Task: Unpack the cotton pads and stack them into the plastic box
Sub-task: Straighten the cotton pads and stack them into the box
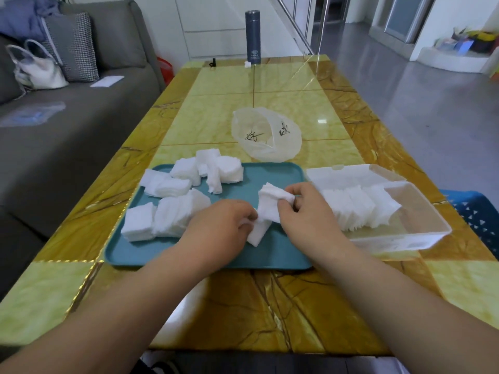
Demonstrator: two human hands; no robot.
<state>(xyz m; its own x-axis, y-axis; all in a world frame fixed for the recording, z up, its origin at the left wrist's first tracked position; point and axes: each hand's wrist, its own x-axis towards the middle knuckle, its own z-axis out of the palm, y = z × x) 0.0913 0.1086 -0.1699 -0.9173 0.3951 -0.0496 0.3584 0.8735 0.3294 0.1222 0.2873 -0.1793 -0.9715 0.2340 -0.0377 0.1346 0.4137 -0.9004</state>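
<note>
**A:** What are the hands doing?

**B:** The left hand (224, 225) and the right hand (305, 211) both have their fingers curled on one small bunch of cotton pads (270, 207). The left pinches its lower end. The right grips the upper end between thumb and fingers.

**A:** Where is that bunch?

**B:** Low over the near right part of a teal tray (272, 256). I cannot tell whether its bottom corner touches the tray.

**A:** And the other pads?

**B:** Loose heaps of pads (172, 203) cover the left and far parts of the tray. Most are square stacks lying flat, and one stands on edge. Just right of the tray sits a clear plastic box (421, 237) with its lid (351, 174) folded back on the far side. A row of pads (359, 209) stands leaning on edge in the left part of the box.

**A:** Further out?

**B:** Beyond the tray a crumpled translucent plastic bag (266, 136) lies open on the yellow marbled bench (243, 306). At the far end a dark flask (253, 36) stands upright with a white scrap (247, 64) just beside it. Left of the bench is a grey sofa (67, 130) with a white handbag (37, 68) on it.
</note>
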